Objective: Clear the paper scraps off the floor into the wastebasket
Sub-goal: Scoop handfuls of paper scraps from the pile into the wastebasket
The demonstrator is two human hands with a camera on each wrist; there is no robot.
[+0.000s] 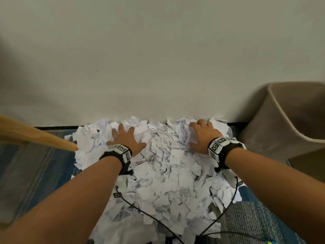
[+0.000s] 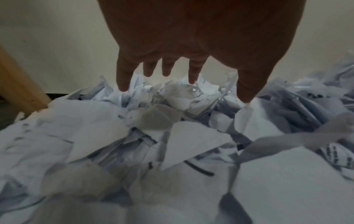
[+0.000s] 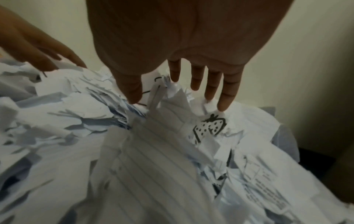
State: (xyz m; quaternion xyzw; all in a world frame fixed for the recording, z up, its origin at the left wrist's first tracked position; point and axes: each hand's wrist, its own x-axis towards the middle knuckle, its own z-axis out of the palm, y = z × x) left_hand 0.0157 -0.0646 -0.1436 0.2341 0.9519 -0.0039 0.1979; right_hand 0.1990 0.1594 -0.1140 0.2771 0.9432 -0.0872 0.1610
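A big heap of torn white paper scraps (image 1: 163,175) lies on the floor against the wall. My left hand (image 1: 125,138) lies palm down on the far left part of the heap, fingers spread and straight. My right hand (image 1: 202,134) lies on the far right part, fingers spread, tips dipping into the scraps. The wrist views show the left hand (image 2: 184,78) and the right hand (image 3: 184,89) with straight spread fingers touching the paper scraps (image 2: 172,121) (image 3: 153,144). A beige wastebasket (image 1: 288,124) stands to the right of the heap, tilted in view, mouth open.
A pale wooden leg (image 1: 40,136) slants in from the left and meets the heap's left edge. The pale wall (image 1: 158,59) runs right behind the pile with a dark baseboard. A blue striped rug (image 1: 35,169) covers the floor. Black cables (image 1: 158,219) trail over the near scraps.
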